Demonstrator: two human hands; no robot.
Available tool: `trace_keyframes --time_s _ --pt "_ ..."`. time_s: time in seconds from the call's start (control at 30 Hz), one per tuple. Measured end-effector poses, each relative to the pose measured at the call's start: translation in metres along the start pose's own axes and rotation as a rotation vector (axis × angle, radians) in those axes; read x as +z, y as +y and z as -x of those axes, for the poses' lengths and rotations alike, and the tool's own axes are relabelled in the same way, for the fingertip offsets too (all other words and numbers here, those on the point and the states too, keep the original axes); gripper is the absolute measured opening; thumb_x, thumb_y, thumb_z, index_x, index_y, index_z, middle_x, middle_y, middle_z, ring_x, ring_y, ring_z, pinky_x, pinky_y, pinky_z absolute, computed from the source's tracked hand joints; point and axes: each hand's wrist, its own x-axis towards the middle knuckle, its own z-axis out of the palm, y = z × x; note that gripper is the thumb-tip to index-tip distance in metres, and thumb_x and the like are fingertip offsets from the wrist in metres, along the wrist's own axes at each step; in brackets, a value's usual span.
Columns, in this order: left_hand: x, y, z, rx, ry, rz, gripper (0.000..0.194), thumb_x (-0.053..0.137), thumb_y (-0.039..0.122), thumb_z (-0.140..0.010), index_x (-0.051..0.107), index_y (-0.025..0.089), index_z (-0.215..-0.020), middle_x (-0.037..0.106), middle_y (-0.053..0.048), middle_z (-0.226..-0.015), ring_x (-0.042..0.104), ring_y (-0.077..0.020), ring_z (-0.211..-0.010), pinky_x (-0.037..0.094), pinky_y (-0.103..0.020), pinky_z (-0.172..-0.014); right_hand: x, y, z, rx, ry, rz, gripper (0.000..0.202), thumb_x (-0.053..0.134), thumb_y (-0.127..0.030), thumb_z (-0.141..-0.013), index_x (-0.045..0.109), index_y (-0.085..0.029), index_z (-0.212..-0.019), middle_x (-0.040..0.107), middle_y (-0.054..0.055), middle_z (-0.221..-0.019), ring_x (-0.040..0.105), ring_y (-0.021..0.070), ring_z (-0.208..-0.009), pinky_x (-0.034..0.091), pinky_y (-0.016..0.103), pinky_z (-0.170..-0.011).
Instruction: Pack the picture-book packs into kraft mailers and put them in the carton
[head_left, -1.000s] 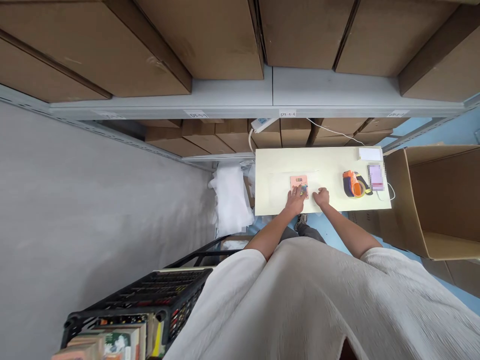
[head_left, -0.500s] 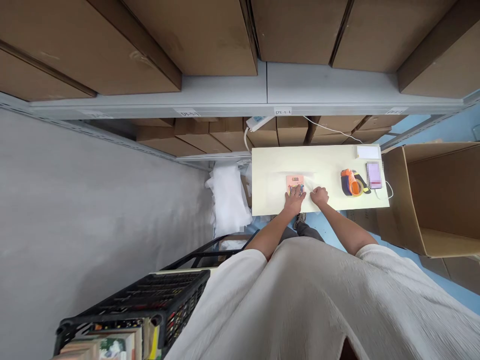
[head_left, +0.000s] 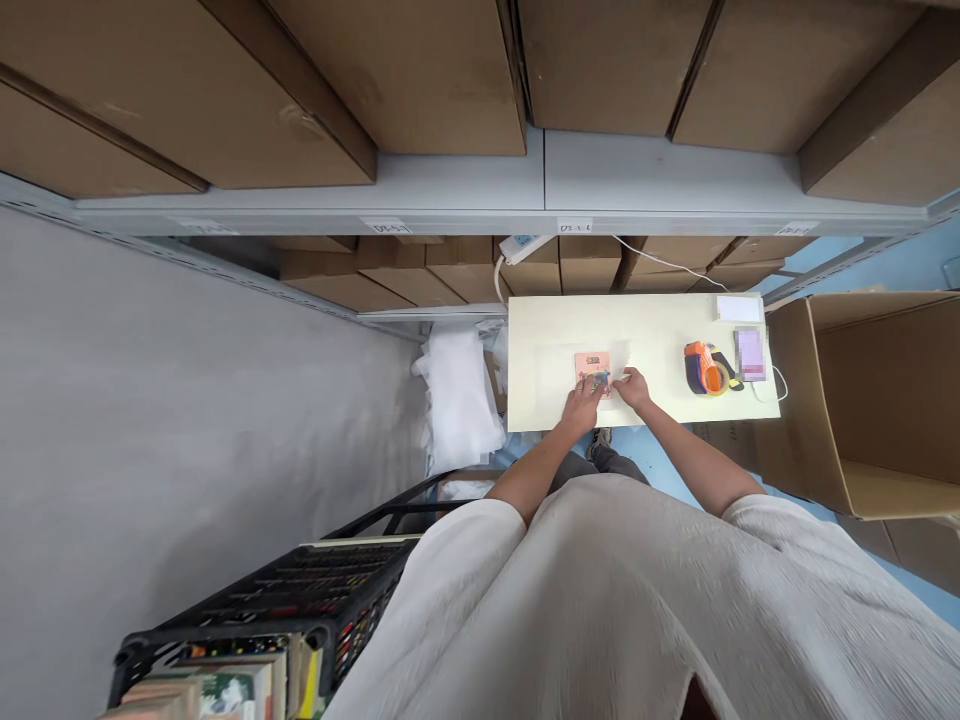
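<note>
A small pink booklet with a colourful picture lies on the pale yellow table, on what looks like a thin translucent sheet. My left hand rests on its lower part, fingers spread. Just right of the booklet, my right hand is closed, its fingertips pinching the edge of the translucent sheet. An orange and dark blue tape dispenser stands further right, beside a phone and a white box.
Cardboard boxes fill the shelf ahead. A large open carton stands at the right. White wrapping sheets are piled left of the table. A black crate with books sits at lower left.
My right hand has moved slightly left toward the booklet, and its fist has become a fingertip pinch. My left hand has shifted a little left. The camera view has shifted slightly.
</note>
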Motion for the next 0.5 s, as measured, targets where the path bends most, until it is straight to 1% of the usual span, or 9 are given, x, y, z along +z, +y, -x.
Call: trace_keyframes --time_s 0.13,0.23,0.3,0.37,0.5 --pt "0.002 -0.009 0.005 -0.031 0.088 0.132 0.074 0.060 0.003 -0.087 0.060 0.022 -0.158 0.041 -0.016 -0.178 0.046 -0.0377 -0.157 0.050 -0.055 -0.127 0.014 -0.009 0.006 -0.156 -0.083 0.126 0.041 0.070 -0.020 -0.083 0.066 -0.025 -0.124 0.073 -0.002 -0.088 0.071 0.0219 -0.087 0.053 0.030 -0.080" --pt "0.004 -0.016 0.011 -0.092 0.150 0.232 0.069 0.057 0.002 -0.087 0.063 0.022 -0.153 0.039 -0.015 -0.179 0.050 -0.0365 -0.154 0.055 -0.053 -0.123 0.026 -0.012 0.008 -0.211 -0.101 0.204 0.042 0.069 -0.017 -0.087 0.066 -0.024 -0.128 0.075 0.001 -0.094 0.071 0.0227 -0.088 0.053 0.030 -0.080" --pt "0.004 -0.021 0.014 -0.127 0.183 0.274 0.066 0.057 0.002 -0.087 0.065 0.021 -0.150 0.039 -0.016 -0.178 0.051 -0.0367 -0.154 0.054 -0.053 -0.124 0.033 -0.012 0.008 -0.239 -0.115 0.231 0.042 0.068 -0.017 -0.088 0.066 -0.024 -0.128 0.076 0.003 -0.095 0.072 0.0242 -0.091 0.054 0.031 -0.082" --pt "0.003 -0.024 0.016 -0.149 0.197 0.294 0.065 0.058 0.002 -0.085 0.065 0.020 -0.148 0.043 -0.017 -0.174 0.052 -0.0367 -0.153 0.051 -0.054 -0.127 0.039 -0.011 0.008 -0.273 -0.137 0.244 0.043 0.066 -0.017 -0.089 0.066 -0.024 -0.131 0.077 0.004 -0.095 0.073 0.0260 -0.093 0.055 0.033 -0.086" --pt "-0.008 -0.024 0.013 -0.157 0.208 0.268 0.068 0.057 0.002 -0.087 0.061 0.022 -0.151 0.052 -0.017 -0.167 0.056 -0.0357 -0.149 0.050 -0.054 -0.126 0.044 -0.006 0.009 -0.284 -0.186 0.231 0.051 0.065 -0.021 -0.089 0.064 -0.022 -0.140 0.077 0.005 -0.096 0.074 0.0278 -0.094 0.058 0.037 -0.093"
